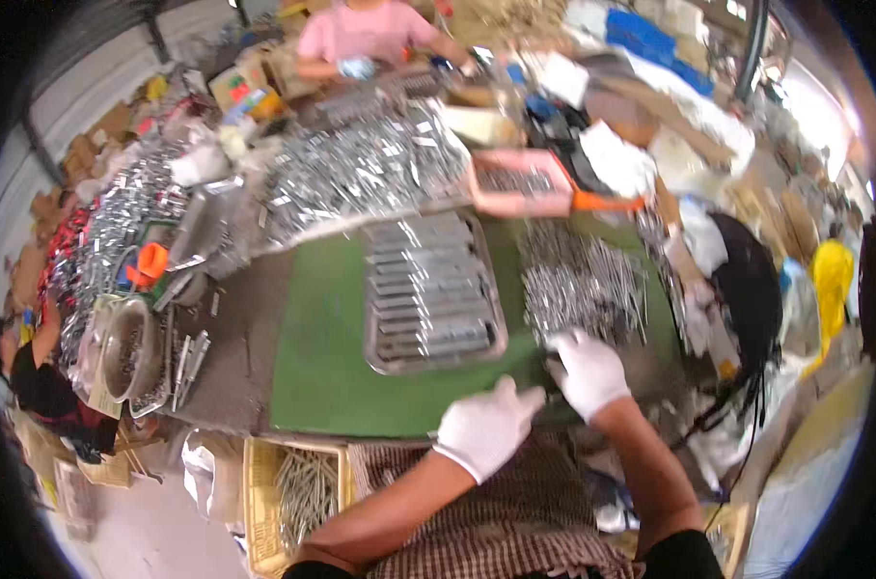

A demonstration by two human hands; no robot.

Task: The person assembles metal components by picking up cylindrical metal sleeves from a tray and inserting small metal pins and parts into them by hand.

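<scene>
My left hand (491, 427), in a white knit glove, is over the near edge of the green mat (327, 386). Its thumb and forefinger stretch apart, and nothing shows between them. My right hand (589, 374), gloved the same way, reaches to the near edge of a pile of thin metal rods and small metal parts (583, 289). Its fingertips are blurred against the pile, so whether they grip a piece is unclear. Left of that pile lies a metal tray (501, 338) holding a row of several long silvery metal parts (428, 289).
Beyond the mat, shiny metal pieces (361, 169) lie heaped beside a pink bin (525, 203) of small parts. At left are an oval bowl (149, 352) and orange-handled tool (149, 265). A yellow crate (264, 521) stands below. Co-workers sit across (370, 39) and left (57, 396).
</scene>
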